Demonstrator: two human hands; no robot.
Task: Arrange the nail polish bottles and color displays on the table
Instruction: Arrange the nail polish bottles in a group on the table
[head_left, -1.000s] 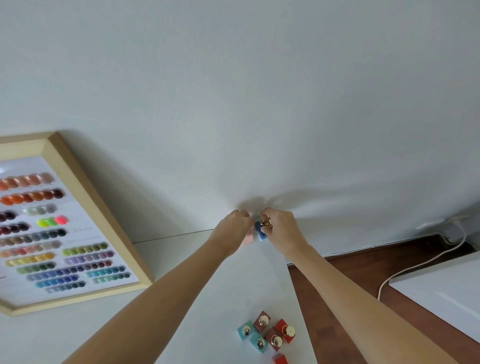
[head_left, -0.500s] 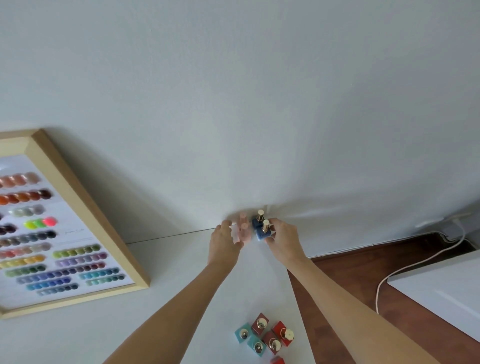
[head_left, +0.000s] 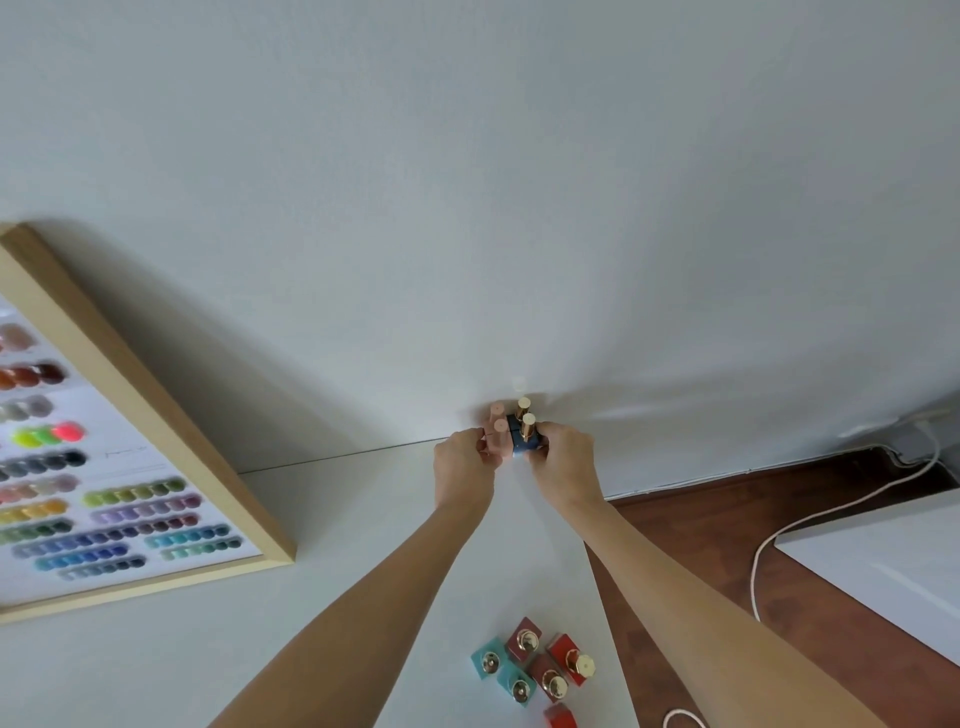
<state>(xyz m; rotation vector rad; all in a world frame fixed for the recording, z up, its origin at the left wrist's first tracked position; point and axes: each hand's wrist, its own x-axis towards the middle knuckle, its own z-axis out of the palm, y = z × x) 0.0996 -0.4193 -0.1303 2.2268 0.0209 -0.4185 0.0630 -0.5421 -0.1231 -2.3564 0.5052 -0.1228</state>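
Note:
Two pink bottles (head_left: 497, 436) and two dark blue bottles with gold caps (head_left: 524, 434) stand upright together at the far corner of the white table (head_left: 332, 545), against the wall. My left hand (head_left: 462, 470) touches the pink pair from the left. My right hand (head_left: 563, 462) presses the blue pair from the right. A wood-framed color display (head_left: 119, 467) with rows of swatches leans against the wall at the left. Near the front edge stand several bottles: two teal (head_left: 501, 670) and several red ones (head_left: 553, 662).
The table's right edge runs just right of the bottles; beyond it lies brown wooden floor (head_left: 727, 519). A white cord (head_left: 810, 519) trails across the floor. A white furniture top (head_left: 893, 561) stands at the right.
Both hands have slid back off the bottles' caps, so the four bottles now show standing together. The view has shifted slightly right.

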